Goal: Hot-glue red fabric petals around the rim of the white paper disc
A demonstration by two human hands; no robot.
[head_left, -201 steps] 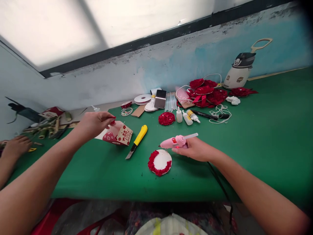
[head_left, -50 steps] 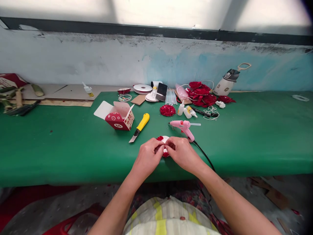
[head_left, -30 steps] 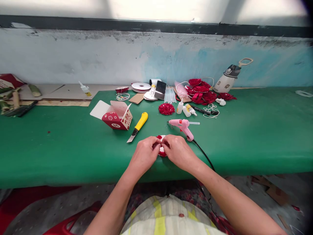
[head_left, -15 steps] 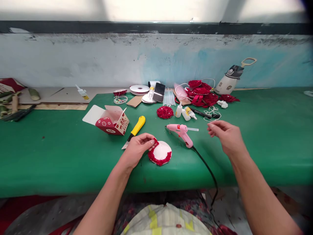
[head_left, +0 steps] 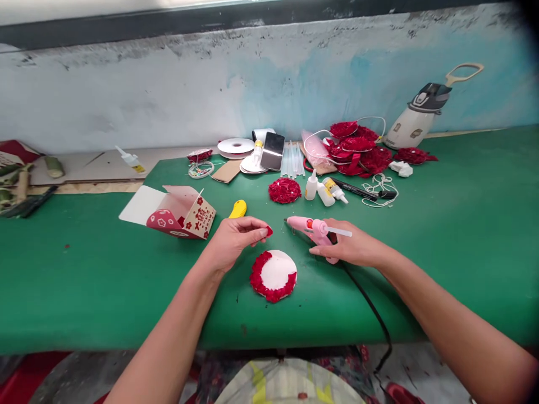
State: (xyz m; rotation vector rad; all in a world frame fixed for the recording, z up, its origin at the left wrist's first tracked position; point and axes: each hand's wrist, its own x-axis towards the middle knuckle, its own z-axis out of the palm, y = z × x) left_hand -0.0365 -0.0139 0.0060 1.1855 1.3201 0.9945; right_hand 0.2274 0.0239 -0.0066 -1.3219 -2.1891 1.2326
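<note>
My left hand [head_left: 236, 240] pinches a small red ribbon piece [head_left: 269, 230] between thumb and fingertips, above and left of a white disc [head_left: 278, 270]. Red gathered petals [head_left: 260, 275] run around the disc's left and lower rim; its middle and upper right are bare white. On the right, my right hand [head_left: 356, 245] is closed around the handle of a pink glue gun [head_left: 305, 225], some fingers hidden behind it. The gun's nozzle points left, and a clear glue stick [head_left: 339, 232] sticks out of its back. A yellow-handled cutter [head_left: 238, 209] is partly hidden behind my left hand.
An open red-and-white box [head_left: 181, 216] stands left. Behind are a finished red rosette [head_left: 284, 191], glue bottles [head_left: 325, 193], a phone [head_left: 273, 150], glue sticks [head_left: 292, 160], piled red rosettes [head_left: 357, 148] and a water bottle [head_left: 416, 115]. A black cord [head_left: 370, 306] hangs over the table's front edge.
My right hand has moved left and down onto the glue gun's handle. My left hand has lifted away from the disc with the red ribbon piece. The view has shifted and tilted.
</note>
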